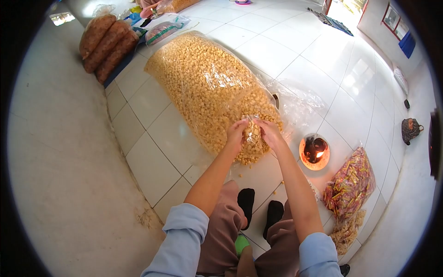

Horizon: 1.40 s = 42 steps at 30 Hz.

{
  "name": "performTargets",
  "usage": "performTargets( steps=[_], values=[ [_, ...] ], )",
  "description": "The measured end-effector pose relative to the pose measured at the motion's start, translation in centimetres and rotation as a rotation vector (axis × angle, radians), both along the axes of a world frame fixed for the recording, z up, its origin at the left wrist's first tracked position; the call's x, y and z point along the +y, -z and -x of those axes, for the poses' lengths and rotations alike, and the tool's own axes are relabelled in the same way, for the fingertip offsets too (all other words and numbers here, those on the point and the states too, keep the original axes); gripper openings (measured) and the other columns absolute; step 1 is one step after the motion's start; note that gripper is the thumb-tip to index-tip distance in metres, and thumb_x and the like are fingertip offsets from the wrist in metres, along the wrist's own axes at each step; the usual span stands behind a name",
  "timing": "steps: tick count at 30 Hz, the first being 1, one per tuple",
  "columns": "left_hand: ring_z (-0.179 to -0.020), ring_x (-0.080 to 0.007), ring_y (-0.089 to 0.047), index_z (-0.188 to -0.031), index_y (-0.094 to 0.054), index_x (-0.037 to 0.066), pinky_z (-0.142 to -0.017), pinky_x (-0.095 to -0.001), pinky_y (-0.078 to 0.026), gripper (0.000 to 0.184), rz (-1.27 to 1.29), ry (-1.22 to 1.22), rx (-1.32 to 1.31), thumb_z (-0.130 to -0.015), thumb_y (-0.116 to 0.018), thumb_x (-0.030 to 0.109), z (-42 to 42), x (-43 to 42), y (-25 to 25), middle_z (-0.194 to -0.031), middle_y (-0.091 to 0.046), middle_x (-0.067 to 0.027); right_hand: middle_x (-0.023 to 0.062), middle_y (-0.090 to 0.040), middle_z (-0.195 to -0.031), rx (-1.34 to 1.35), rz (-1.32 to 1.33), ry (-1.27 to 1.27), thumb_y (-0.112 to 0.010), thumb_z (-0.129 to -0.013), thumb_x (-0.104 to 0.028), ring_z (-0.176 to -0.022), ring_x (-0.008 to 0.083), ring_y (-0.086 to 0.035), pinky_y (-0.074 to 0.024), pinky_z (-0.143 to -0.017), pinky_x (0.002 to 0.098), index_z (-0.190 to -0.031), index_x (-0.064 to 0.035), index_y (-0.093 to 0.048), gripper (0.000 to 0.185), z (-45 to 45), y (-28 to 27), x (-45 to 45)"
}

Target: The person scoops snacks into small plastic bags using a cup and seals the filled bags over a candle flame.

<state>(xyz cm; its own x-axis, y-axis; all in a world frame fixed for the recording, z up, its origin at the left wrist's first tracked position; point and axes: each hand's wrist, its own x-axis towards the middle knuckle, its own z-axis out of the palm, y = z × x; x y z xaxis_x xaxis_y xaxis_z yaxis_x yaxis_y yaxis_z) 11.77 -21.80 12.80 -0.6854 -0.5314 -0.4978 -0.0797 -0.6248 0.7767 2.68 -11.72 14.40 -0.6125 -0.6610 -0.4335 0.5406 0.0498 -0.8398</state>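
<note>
Between my two hands, upright at the near end of the large bag, is a small clear plastic bag [252, 134] with yellow snack pieces in it. My left hand [236, 135] pinches its left top side, and my right hand [269, 132] pinches the right top side. Just beyond them lies a large clear plastic bag [203, 83], full of the same small yellow snack pieces, spilling a few at its mouth. A small flame burns in a dark holder on a round plate [302, 159], to the right of my right hand.
A clear bag of red and yellow packets [350, 184] stands on the right, with a bag of pale brown pieces [346, 235] below it. Tall brown-filled bags [108, 46] lean on the left wall. Crumpled clear plastic [300, 99] lies on the white tiles [152, 159].
</note>
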Motion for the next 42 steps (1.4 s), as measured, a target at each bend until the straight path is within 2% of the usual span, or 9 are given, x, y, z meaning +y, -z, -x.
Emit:
performTargets(
  steps=[5, 11, 16, 20, 26, 31, 34, 36, 42],
  values=[
    [-0.067, -0.0106, -0.051, -0.095, -0.055, 0.010, -0.058, -0.0261, -0.043, 0.015, -0.046, -0.034, 0.056, -0.084, -0.055, 0.020, 0.3, 0.3, -0.6, -0.080, -0.055, 0.0005, -0.0001, -0.057, -0.071, 0.051, 0.058, 0.067, -0.064, -0.078, -0.024, -0.058, 0.0079, -0.049, -0.0376, -0.053, 0.0226, -0.087, -0.0028, -0.062, 0.023, -0.1, 0.3, -0.4],
    [-0.070, -0.0097, -0.049, -0.095, -0.054, 0.011, -0.058, -0.0254, -0.042, 0.015, -0.019, 0.041, -0.016, -0.083, -0.057, 0.021, 0.4, 0.8, -1.0, -0.079, -0.053, 0.0016, -0.0032, -0.052, -0.066, 0.379, -0.262, 0.108, -0.062, -0.079, -0.033, -0.049, 0.0063, -0.041, -0.0333, -0.047, 0.0211, -0.081, -0.0043, -0.060, 0.029, 0.1, 0.8, -0.3],
    [-0.067, -0.0080, -0.048, -0.094, -0.055, 0.012, -0.055, -0.0243, -0.040, 0.016, 0.055, -0.047, -0.036, -0.082, -0.058, 0.022, 0.3, 0.8, -0.9, -0.076, -0.052, 0.0033, -0.0025, -0.054, -0.069, 0.017, -0.020, 0.072, -0.066, -0.076, -0.030, -0.059, 0.0035, -0.046, -0.0342, -0.052, 0.0190, -0.079, -0.0045, -0.060, 0.026, -0.2, -0.6, -0.1],
    [-0.069, -0.0076, -0.048, -0.095, -0.056, 0.011, -0.056, -0.0231, -0.039, 0.017, 0.114, -0.024, -0.001, -0.082, -0.059, 0.021, 0.2, 0.8, -1.3, -0.076, -0.053, 0.0034, -0.0026, -0.055, -0.072, 0.198, -0.045, -0.009, -0.067, -0.075, -0.027, -0.064, 0.0041, -0.048, -0.0348, -0.054, 0.0185, -0.083, -0.0047, -0.059, 0.025, -0.1, -0.5, -0.1],
    [-0.074, -0.0055, -0.050, -0.095, -0.057, 0.010, -0.059, -0.0208, -0.038, 0.015, 0.058, -0.152, 0.269, -0.082, -0.059, 0.018, 2.0, 1.5, -3.1, -0.087, -0.059, 0.0018, 0.0020, -0.058, -0.077, 0.188, 0.181, 0.247, -0.066, -0.074, -0.011, -0.071, 0.0075, -0.052, -0.0402, -0.063, 0.0216, -0.085, -0.0032, -0.059, 0.015, 0.4, -3.5, -0.3],
    [-0.079, -0.0059, -0.053, -0.097, -0.056, 0.003, -0.068, -0.0193, -0.041, 0.018, 0.010, -0.073, 0.312, -0.081, -0.059, 0.011, 2.1, 1.9, -8.0, -0.088, -0.059, 0.0009, 0.0051, -0.059, -0.077, 0.463, 0.203, 0.250, -0.064, -0.073, -0.003, -0.073, 0.0092, -0.053, -0.0415, -0.067, 0.0220, -0.078, -0.0013, -0.057, 0.008, 0.8, -9.7, 2.0],
    [-0.076, -0.0055, -0.054, -0.092, -0.058, 0.002, -0.068, -0.0190, -0.042, 0.015, 0.224, 0.150, 0.446, -0.079, -0.060, 0.010, 1.3, 3.1, -11.9, -0.082, -0.060, 0.0008, 0.0046, -0.059, -0.076, 0.634, 0.162, 0.248, -0.063, -0.073, -0.002, -0.073, 0.0093, -0.054, -0.0418, -0.067, 0.0219, -0.077, -0.0007, -0.057, 0.007, 0.0, -13.1, 5.3],
    [-0.069, -0.0051, -0.054, -0.086, -0.059, 0.002, -0.063, -0.0180, -0.042, 0.011, 0.474, 0.222, 0.413, -0.077, -0.063, 0.008, 0.3, 5.1, -14.6, -0.076, -0.060, -0.0004, 0.0045, -0.059, -0.077, 0.657, 0.167, 0.266, -0.063, -0.073, -0.003, -0.073, 0.0094, -0.054, -0.0419, -0.067, 0.0220, -0.077, -0.0010, -0.057, 0.008, -1.1, -14.8, 7.8],
    [-0.070, -0.0071, -0.056, -0.082, -0.058, -0.001, -0.065, -0.0187, -0.045, 0.010, 0.519, 0.145, 0.510, -0.077, -0.063, 0.004, -1.6, 11.2, -18.3, -0.075, -0.061, -0.0042, 0.0031, -0.059, -0.081, 0.564, 0.232, 0.349, -0.062, -0.077, -0.008, -0.077, 0.0086, -0.053, -0.0408, -0.073, 0.0217, -0.085, 0.0000, -0.059, 0.011, -5.1, -17.9, 14.4]
  ],
)
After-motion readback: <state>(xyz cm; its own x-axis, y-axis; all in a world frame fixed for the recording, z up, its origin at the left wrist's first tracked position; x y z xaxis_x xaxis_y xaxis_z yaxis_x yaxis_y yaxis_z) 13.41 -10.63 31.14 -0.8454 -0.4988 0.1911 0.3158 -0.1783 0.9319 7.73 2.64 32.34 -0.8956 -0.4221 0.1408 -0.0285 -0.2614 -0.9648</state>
